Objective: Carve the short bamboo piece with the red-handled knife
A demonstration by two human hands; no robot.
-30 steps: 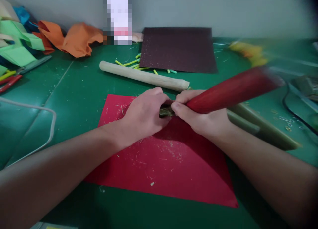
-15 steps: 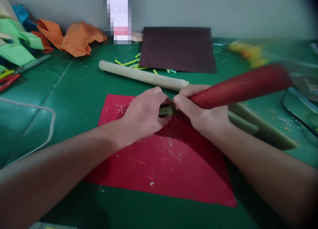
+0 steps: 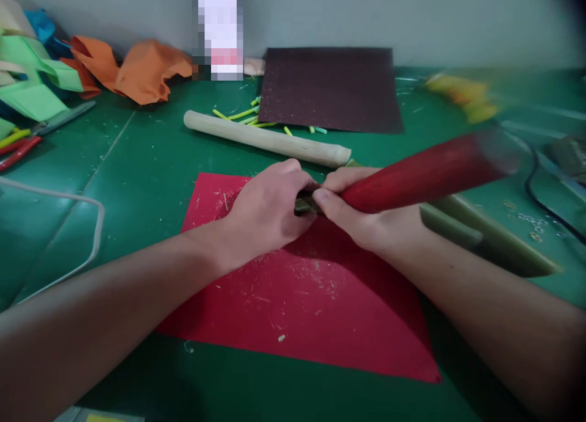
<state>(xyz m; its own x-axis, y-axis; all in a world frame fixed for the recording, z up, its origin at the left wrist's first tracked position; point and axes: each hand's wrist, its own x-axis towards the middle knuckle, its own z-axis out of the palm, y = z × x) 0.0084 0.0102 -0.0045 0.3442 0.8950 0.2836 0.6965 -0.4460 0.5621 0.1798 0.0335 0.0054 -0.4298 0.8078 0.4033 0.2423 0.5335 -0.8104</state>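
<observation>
Over a red sheet point(image 3: 293, 306) strewn with pale shavings, my two hands meet. My left hand point(image 3: 270, 205) is closed around a short dark green-brown piece point(image 3: 306, 203), perhaps bamboo, mostly hidden by the fingers. Wrapped around a thick red cylindrical handle point(image 3: 421, 173), my right hand point(image 3: 379, 220) has its thumb close against that piece. The handle slants up to the right, its far end blurred; whatever working end it has is hidden between the hands.
Behind the hands lies a pale wooden stick point(image 3: 265, 138), with a dark sheet point(image 3: 332, 89) farther back. Green tubes point(image 3: 494, 236) lie under the right forearm. Red-handled scissors point(image 3: 21, 153), orange cloth point(image 3: 144, 74) and a white cord point(image 3: 98, 220) are at left.
The red handle's far end has dropped and moved left, and my right hand has shifted slightly left. My left hand keeps nearly the same place and grip.
</observation>
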